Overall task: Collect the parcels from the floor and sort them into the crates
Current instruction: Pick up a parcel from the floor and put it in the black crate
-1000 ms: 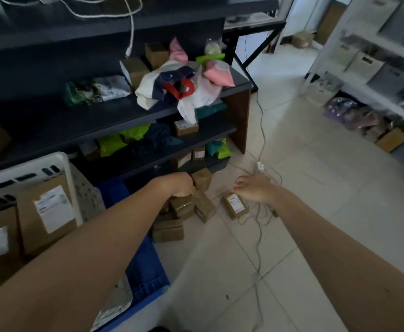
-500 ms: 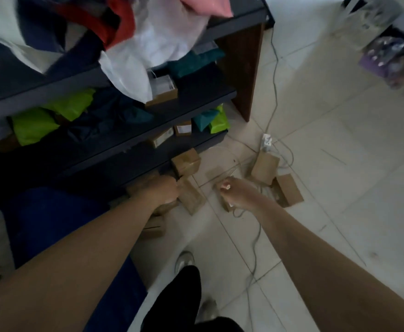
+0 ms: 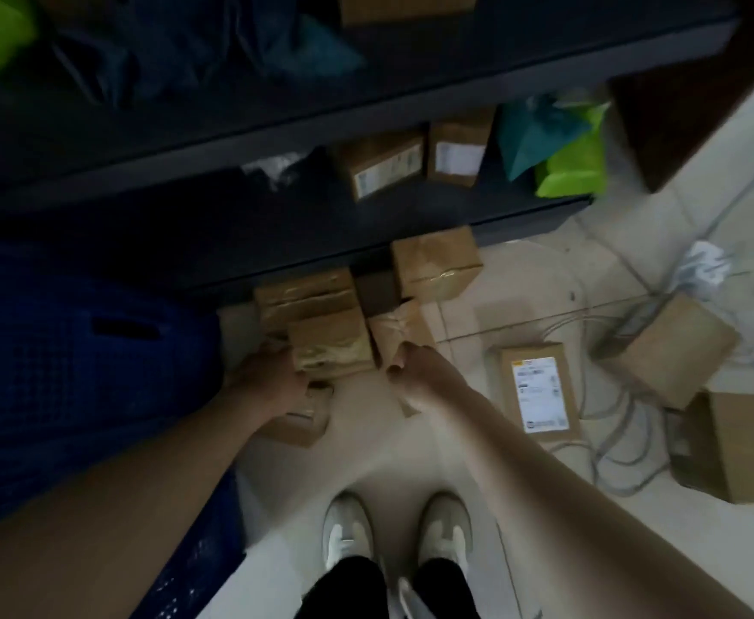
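Note:
Several brown cardboard parcels lie on the tiled floor in front of a dark shelf. My left hand (image 3: 272,382) grips the left side of a small taped box (image 3: 333,346), which lies on top of other boxes (image 3: 303,294). Close to its right, my right hand (image 3: 415,368) pinches the lower edge of a tan wrapped parcel (image 3: 395,326). A flat box with a white label (image 3: 538,390) lies to the right of that hand. Another box (image 3: 435,261) leans at the shelf foot. A blue crate (image 3: 76,350) stands at my left arm.
Two more boxes (image 3: 674,346) (image 3: 732,444) lie at the right among grey cables (image 3: 612,444). The bottom shelf (image 3: 232,216) holds labelled boxes (image 3: 384,167) and green and teal bags (image 3: 567,167). My white shoes (image 3: 348,533) stand on the tiles below my hands.
The view has tipped down and come closer to the floor. My right hand moved left from the labelled box to the tan parcel. My left hand stayed on the pile of boxes.

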Tool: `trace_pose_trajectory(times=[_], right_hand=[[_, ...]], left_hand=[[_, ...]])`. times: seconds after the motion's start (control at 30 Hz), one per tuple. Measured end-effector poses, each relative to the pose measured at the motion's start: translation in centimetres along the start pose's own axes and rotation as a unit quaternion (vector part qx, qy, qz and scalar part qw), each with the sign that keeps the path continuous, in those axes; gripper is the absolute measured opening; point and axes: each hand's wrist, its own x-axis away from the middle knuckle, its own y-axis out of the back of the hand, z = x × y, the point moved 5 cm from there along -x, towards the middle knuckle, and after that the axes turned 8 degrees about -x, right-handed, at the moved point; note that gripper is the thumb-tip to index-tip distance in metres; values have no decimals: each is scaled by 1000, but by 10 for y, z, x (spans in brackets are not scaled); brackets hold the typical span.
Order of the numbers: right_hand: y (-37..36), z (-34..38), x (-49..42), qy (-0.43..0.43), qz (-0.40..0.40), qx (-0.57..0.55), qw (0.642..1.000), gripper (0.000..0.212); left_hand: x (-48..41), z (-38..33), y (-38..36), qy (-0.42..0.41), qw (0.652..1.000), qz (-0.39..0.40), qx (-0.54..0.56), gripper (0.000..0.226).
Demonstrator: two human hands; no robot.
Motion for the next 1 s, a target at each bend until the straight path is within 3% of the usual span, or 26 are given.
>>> trace_pose_trajectory(times=[0.23, 0.47, 0.6, 0.67, 0.73, 0.83, 0.93, 1.0], right_hand=[[-60, 0, -79, 2, -6, 2, 1000, 51], [-82, 6, -111, 39, -86, -68, 993, 71], [-89, 8, -117, 26, -123, -129, 984, 82], [-82, 18, -105, 24, -160, -164, 973, 72], [-72, 22, -96, 16, -214, -208, 954, 60], [-55, 38, -66, 34, -266, -327, 906, 43], [-40, 67, -35, 88, -290, -415, 858, 58], [-30, 85, -18, 133, -307, -436, 836, 71]], left_hand=[[-58, 31, -56, 79, 997, 2, 22, 35], [-92, 51, -83, 122, 964, 42, 233, 40], [-101, 53, -82, 163, 892, 47, 418, 37], [-97, 54, -77, 181, 853, 37, 488, 31], [-87, 57, -68, 196, 791, 15, 580, 26], [-68, 66, -50, 193, 709, -26, 678, 27], [-47, 67, -30, 157, 665, -47, 729, 40], [-35, 63, -19, 119, 613, -10, 781, 47]])
